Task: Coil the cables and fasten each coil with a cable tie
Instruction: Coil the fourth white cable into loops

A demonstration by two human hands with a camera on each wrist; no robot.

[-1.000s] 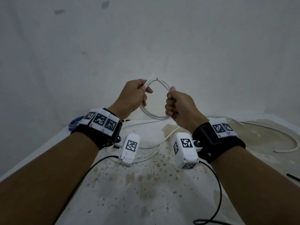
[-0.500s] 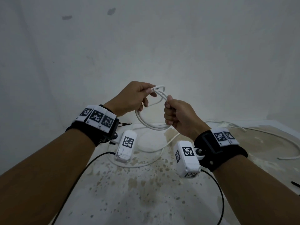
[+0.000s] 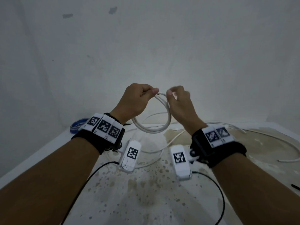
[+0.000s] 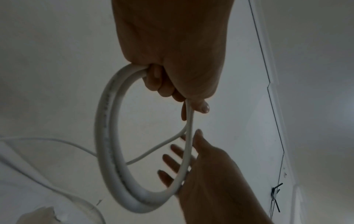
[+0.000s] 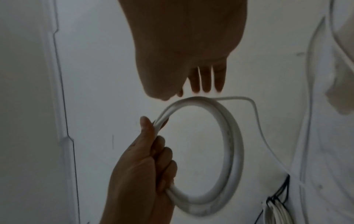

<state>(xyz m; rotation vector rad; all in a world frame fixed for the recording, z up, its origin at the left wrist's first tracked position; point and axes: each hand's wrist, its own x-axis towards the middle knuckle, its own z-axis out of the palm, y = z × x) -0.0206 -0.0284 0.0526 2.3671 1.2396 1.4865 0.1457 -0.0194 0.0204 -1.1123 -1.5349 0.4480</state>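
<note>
A pale wall (image 3: 146, 46) rises behind both hands, and under them lies a white, brown-stained table (image 3: 146, 192). On the table, loose white cable (image 3: 276, 140) runs in wide curves to the right of the right hand and beneath both wrists. Held up in the air between the two hands is one white cable coil (image 3: 152, 127) of two turns lying side by side (the wrist views show the pair of strands most clearly). The ring stands roughly upright, its long axis up and down, with one free strand leaving it near the top and trailing down toward the table. The left hand (image 3: 134, 101) is closed around the coil: its fingers curl around the strands on the left side, and thumb and forefinger pinch the top. The right hand (image 3: 178, 104) is blurred; its fingers (image 4: 172, 160) are spread and straight behind the right side of the ring, and whether they touch the cable I cannot tell. Beyond the left wrist a small blue coil (image 3: 78, 125) lies at the table's far edge. One thin black strip (image 3: 295, 186), possibly a cable tie, lies on the table well to the right of the right forearm.
</note>
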